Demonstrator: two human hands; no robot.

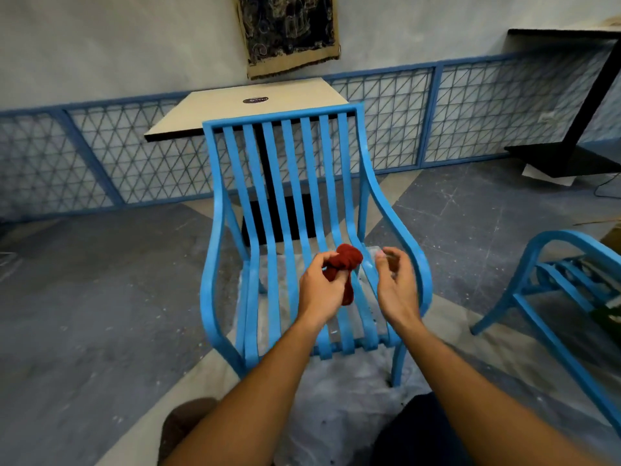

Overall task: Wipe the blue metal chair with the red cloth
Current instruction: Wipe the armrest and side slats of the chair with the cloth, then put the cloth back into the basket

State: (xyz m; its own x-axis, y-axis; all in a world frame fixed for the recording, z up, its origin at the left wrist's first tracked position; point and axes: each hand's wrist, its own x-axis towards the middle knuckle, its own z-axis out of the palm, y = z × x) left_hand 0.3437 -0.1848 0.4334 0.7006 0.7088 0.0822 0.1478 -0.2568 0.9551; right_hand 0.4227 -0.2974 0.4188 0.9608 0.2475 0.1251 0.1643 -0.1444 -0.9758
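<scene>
The left hand [319,289] pinches the bunched red cloth [346,264] in a closed grip above the slatted seat of the blue metal chair [285,183], while the right hand [395,280] hovers beside it, fingers loosely spread and empty, seemingly poised to rearrange the wad before wiping.

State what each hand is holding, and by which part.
The left hand holds the bunched red cloth around its middle, with ends sticking out above and below. The right hand is open beside it and holds nothing.
</scene>
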